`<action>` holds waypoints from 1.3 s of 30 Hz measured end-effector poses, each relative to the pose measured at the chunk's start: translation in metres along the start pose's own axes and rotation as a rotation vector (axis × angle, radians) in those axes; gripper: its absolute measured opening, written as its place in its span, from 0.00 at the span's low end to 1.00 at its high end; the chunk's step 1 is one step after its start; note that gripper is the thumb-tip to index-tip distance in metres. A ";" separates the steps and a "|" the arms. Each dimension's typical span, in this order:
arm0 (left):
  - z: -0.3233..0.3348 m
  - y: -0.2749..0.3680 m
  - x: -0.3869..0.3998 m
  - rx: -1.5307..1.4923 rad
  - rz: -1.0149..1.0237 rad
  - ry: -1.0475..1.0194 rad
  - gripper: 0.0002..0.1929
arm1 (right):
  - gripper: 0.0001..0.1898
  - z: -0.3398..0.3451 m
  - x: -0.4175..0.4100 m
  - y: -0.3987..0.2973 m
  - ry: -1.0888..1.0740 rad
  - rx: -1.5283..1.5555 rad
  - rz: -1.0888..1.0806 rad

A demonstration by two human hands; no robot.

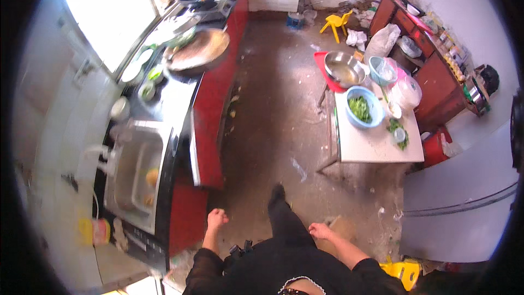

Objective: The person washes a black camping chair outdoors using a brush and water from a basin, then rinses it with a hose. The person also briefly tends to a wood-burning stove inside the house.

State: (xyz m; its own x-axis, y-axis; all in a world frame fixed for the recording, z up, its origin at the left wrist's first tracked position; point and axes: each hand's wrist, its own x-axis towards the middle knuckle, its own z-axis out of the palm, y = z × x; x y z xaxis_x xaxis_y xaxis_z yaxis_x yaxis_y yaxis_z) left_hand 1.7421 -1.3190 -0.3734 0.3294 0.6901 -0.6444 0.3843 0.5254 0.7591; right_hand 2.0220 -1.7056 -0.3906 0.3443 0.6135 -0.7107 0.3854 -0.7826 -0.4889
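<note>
My left hand (217,218) hangs in the air with curled fingers, beside the red cabinet front (189,213) below the sink. Nothing shows clearly in it. Over by my right thigh is my right hand (321,230), its fingers bent in and no object visible in them. Both hands are small in the picture, so fine detail is lost. One dark shoe (278,191) is forward on the brown floor (270,131). The metal sink (133,180) on the left has yellowish things (152,177) in it.
A white-topped table (364,147) on the right carries a blue basin of leafy greens (360,109) and a steel bowl (344,67). A large round tray (213,49) sits on the left counter. Yellow chairs (337,21) and a tan shape (340,229) are on the floor.
</note>
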 end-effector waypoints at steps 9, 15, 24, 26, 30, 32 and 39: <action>0.085 0.150 0.135 0.339 -0.135 -0.078 0.09 | 0.13 -0.274 0.147 -0.085 0.210 0.169 0.168; 0.120 0.200 0.299 0.215 -0.410 -0.226 0.09 | 0.13 -0.437 0.308 -0.189 0.232 0.231 -0.127; 0.238 0.430 0.575 0.732 -0.210 -0.176 0.12 | 0.13 -0.636 0.463 -0.271 0.309 0.393 -0.229; 0.288 0.513 0.637 0.343 -0.250 -0.180 0.10 | 0.12 -0.674 0.493 -0.265 0.315 0.503 -0.116; 0.405 0.647 0.771 0.491 -0.046 -0.107 0.06 | 0.08 -0.750 0.587 -0.246 0.358 0.491 -0.087; 0.456 0.689 0.829 0.286 0.025 -0.167 0.06 | 0.08 -0.798 0.642 -0.232 0.317 0.546 -0.170; 0.569 0.791 0.925 0.750 -0.175 -0.477 0.09 | 0.12 -1.041 0.790 -0.207 0.369 0.174 0.030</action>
State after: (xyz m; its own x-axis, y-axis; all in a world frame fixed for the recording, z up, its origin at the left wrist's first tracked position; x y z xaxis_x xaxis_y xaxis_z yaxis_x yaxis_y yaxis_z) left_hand 2.8419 -0.5479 -0.4213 0.4721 0.2635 -0.8413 0.8683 0.0256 0.4953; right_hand 3.1057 -0.9486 -0.3241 0.6499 0.5618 -0.5120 0.2307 -0.7876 -0.5714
